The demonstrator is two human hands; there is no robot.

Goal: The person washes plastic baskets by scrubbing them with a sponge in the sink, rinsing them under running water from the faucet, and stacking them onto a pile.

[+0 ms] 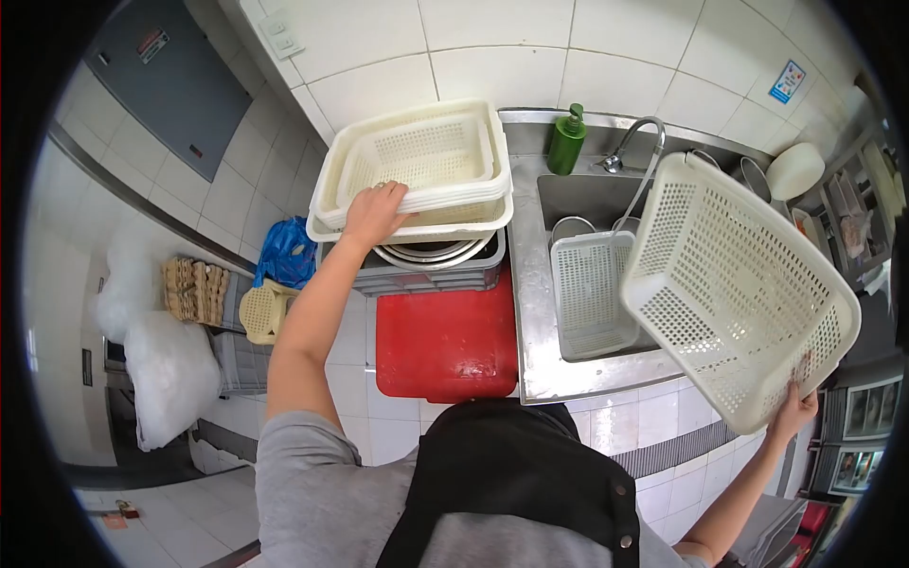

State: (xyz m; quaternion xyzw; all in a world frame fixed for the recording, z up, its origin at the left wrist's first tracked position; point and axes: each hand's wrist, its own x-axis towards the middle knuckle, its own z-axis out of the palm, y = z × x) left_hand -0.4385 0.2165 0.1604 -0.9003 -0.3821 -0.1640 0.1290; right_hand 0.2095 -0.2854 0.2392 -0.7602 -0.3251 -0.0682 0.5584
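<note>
My right hand (793, 414) grips the lower right rim of a large white perforated plastic basket (748, 284), which is tilted over the right part of the sink. At the left, my left hand (377, 210) is closed on the front rim of a stack of white plastic baskets (417, 156). Some of its fingers are hidden by the rim. The stack rests above a grey crate (426, 279) holding round metal-rimmed items. A smaller white basket (597, 293) sits in the sink basin, under the hose from the faucet (614, 161).
A steel sink (544, 379) borders the wall, with a green pump bottle (567, 140) on its back ledge. A red lid (445, 341) lies in front of the crate. Egg trays (194, 292), a blue bag (284, 254) and a white plastic bag (170, 379) are at the left.
</note>
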